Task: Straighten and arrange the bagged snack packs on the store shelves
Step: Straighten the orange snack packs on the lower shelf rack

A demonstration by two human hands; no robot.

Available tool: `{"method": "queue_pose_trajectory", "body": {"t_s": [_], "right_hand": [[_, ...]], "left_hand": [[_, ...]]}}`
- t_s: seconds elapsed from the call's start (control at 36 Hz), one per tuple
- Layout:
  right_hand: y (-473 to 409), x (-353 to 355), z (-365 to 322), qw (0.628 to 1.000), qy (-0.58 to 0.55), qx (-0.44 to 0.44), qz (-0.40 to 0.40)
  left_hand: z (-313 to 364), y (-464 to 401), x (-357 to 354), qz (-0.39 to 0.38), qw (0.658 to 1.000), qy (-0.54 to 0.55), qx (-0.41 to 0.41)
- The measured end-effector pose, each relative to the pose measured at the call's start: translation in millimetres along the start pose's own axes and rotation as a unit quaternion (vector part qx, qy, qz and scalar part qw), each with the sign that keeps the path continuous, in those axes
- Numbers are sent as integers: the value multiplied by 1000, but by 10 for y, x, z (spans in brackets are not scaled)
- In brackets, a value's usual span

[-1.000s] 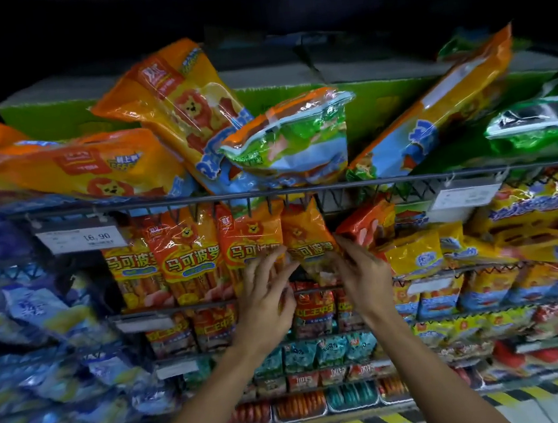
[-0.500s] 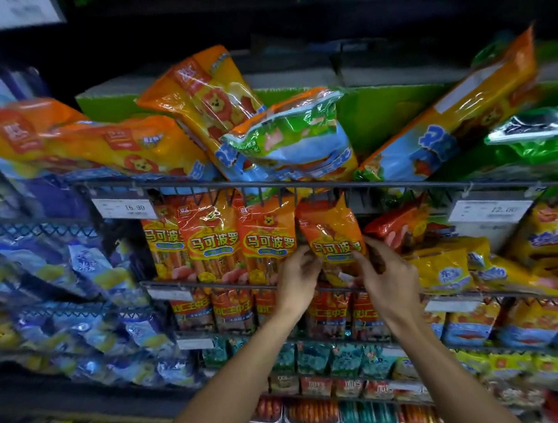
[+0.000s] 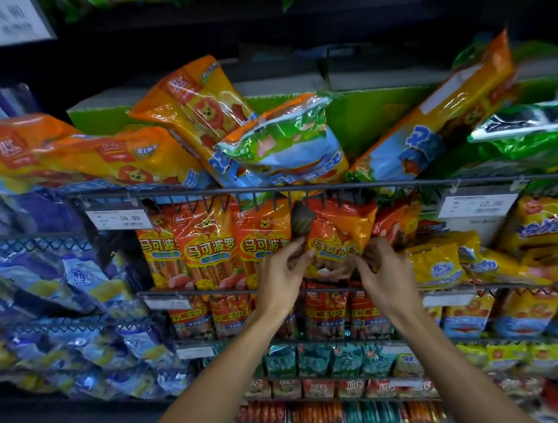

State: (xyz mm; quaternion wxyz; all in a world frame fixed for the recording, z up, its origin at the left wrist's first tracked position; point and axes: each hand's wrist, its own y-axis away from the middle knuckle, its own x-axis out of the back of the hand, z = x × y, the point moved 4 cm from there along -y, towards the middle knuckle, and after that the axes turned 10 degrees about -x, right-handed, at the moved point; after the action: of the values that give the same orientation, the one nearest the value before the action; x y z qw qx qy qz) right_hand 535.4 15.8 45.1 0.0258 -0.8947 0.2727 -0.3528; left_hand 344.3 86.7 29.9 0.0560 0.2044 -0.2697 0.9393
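Where both hands pinch, crumpled orange pack [image 3: 340,236]

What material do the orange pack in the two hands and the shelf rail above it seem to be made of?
Orange pack: apparently thin glossy plastic film; it shows bright glare and creases where the left hand and right hand hold it. Shelf rail: probably metal wire with a dark grey coating; it is thin, straight, fairly dull, and a price tag hangs from it.

One head-worn view looks forward, tilted slightly down, close to the grey wire shelf rail [image 3: 337,189]; upper shelves above it, floor far below.
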Motion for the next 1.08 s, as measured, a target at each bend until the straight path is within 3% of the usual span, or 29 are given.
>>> {"method": "queue_pose_trajectory", "body": {"t_s": [0.17,0.31,0.61,0.86,1.08], "right_hand": [[16,-91,36,998,29,48,3],[19,-266,59,993,83,74,-28],[31,-311,-1,1000,-19,21,3],[9,-480,194,997,61,-21,-43],[-3,-497,173,994,92,-30,-50]], "left_hand": [[-63,73,9,-3,998,-49,-38],[-163,117,21,-40,995,-91,-11],[-231,34,112,-21,998,-67,9],[-148,-9,128,-35,979,-192,-56],[-263,-38,128,-41,971,-233,-24]]}}
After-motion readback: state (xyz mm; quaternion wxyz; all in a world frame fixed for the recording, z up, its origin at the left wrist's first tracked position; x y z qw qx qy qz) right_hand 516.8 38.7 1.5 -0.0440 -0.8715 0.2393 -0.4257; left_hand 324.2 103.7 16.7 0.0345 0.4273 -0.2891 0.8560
